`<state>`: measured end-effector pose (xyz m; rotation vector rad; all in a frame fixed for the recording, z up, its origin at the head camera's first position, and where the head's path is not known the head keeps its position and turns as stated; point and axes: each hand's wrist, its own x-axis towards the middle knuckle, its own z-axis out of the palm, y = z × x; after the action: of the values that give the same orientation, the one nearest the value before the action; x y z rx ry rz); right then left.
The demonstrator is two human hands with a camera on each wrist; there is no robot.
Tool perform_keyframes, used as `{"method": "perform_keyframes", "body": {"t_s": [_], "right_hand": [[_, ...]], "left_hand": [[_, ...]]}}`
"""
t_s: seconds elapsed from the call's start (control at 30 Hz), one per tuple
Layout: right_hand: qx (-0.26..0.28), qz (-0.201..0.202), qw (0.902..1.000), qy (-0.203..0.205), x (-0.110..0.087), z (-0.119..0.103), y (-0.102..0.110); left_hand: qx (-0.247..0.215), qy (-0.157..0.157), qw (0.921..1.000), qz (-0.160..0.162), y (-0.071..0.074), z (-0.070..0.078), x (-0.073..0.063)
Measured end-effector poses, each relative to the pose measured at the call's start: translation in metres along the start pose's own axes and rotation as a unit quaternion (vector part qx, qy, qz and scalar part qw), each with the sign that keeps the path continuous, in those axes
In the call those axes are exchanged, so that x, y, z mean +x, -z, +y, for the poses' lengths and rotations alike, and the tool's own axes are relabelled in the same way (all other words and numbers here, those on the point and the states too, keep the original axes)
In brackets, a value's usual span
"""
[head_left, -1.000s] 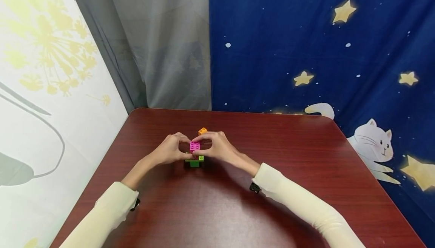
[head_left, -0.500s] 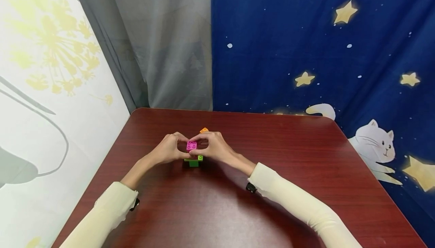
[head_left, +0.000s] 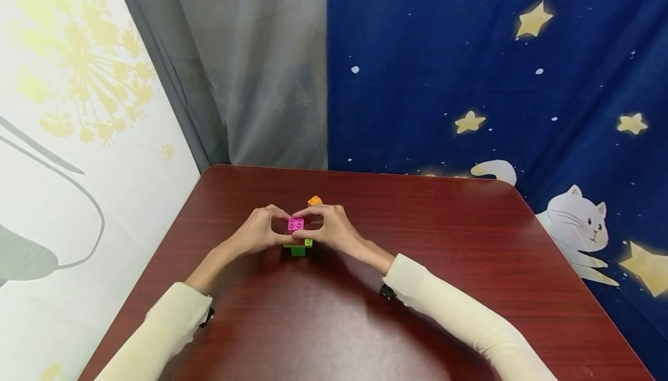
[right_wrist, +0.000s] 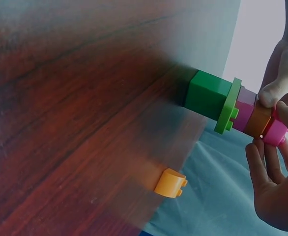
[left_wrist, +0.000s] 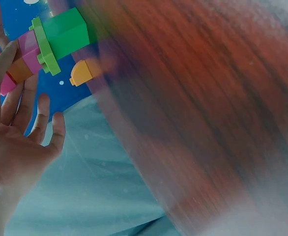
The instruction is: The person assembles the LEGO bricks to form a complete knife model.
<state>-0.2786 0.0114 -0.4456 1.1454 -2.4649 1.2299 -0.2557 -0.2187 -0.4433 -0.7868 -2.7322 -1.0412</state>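
Observation:
A small tower of toy building bricks stands on the table. Its base is a green brick (right_wrist: 208,94), topped by a light green plate (right_wrist: 228,106), a mauve brick (right_wrist: 244,108) and an orange-brown brick (right_wrist: 257,119). Uppermost sits a pink brick (head_left: 296,224) with round studs. From the left, my left hand (head_left: 260,231) pinches the upper bricks between thumb and fingers. My right hand (head_left: 336,231) grips the pink brick from the other side, its fingertips close to the left hand's. Whether the pink brick sits fully down on the orange-brown one is hard to tell.
Behind the tower, a loose yellow-orange brick with a rounded side (right_wrist: 169,183) lies on the dark red wooden table (head_left: 417,224). A grey curtain (head_left: 276,79) and a blue star-patterned curtain (head_left: 407,79) hang beyond the far edge.
Both hands have stayed around the top of the tower. The pink brick shifted slightly left, then a little back right, along with a small shift of the head view.

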Motion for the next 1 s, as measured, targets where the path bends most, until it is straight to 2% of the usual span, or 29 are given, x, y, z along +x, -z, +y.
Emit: {"method": "perform_keyframes", "body": {"t_s": [0.3, 0.43, 0.53, 0.77, 1.0], "right_hand": [[0.036, 0.011, 0.9991, -0.018, -0.005, 0.001, 0.001], [0.048, -0.001, 0.9987, -0.018, -0.003, -0.001, 0.001], [0.062, -0.017, 0.9977, -0.021, 0.000, -0.002, 0.002], [0.017, -0.039, 0.9990, -0.008, 0.005, -0.004, 0.005], [0.031, -0.037, 0.9988, -0.009, 0.003, -0.002, 0.005]], "left_hand": [[-0.008, 0.005, 1.0000, 0.001, -0.003, 0.000, 0.001], [-0.002, 0.017, 0.9999, 0.001, -0.002, -0.002, 0.000], [0.001, 0.014, 0.9999, 0.006, -0.002, -0.003, 0.000], [0.011, -0.012, 0.9999, 0.005, -0.002, -0.003, -0.001], [-0.003, -0.007, 1.0000, -0.001, 0.007, 0.004, -0.004]]}}
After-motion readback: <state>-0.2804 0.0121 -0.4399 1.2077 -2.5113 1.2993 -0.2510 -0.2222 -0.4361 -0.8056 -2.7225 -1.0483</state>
